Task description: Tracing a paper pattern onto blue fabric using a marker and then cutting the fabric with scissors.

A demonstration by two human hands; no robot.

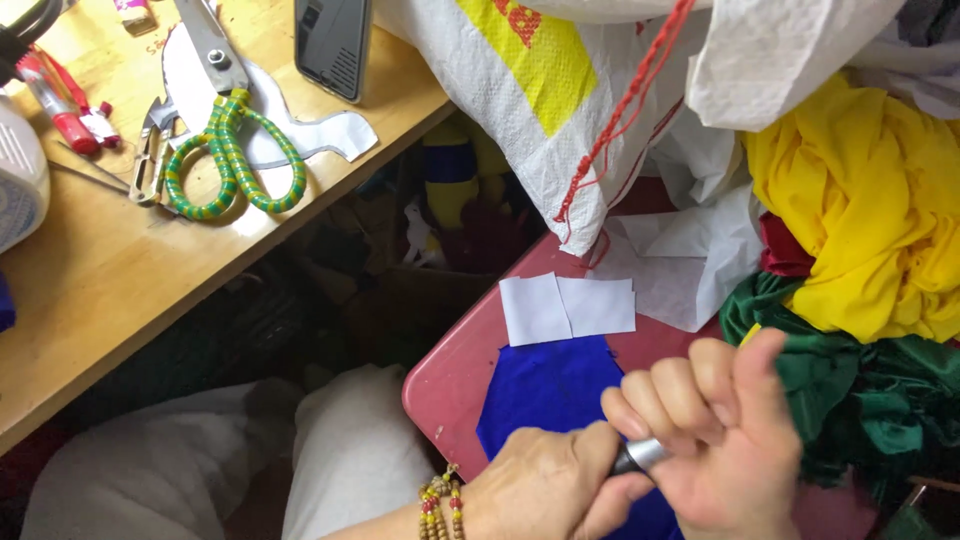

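Observation:
My left hand (545,485), with a beaded bracelet (440,505) on the wrist, and my right hand (715,430) meet over a blue cloth piece (550,385) on a red stool top (455,370). Both grip a small silver cylindrical tool (640,455) between them; most of it is hidden by the fingers. Two white cloth pieces (565,307) lie side by side just beyond the blue piece.
A wooden table (110,280) at left carries scissors with green-yellow wrapped handles (230,150), a white paper cut-out (320,135), a phone (333,42) and red pens (65,105). Yellow cloth (850,200), green cloth (850,390) and a white woven sack (520,90) pile at right.

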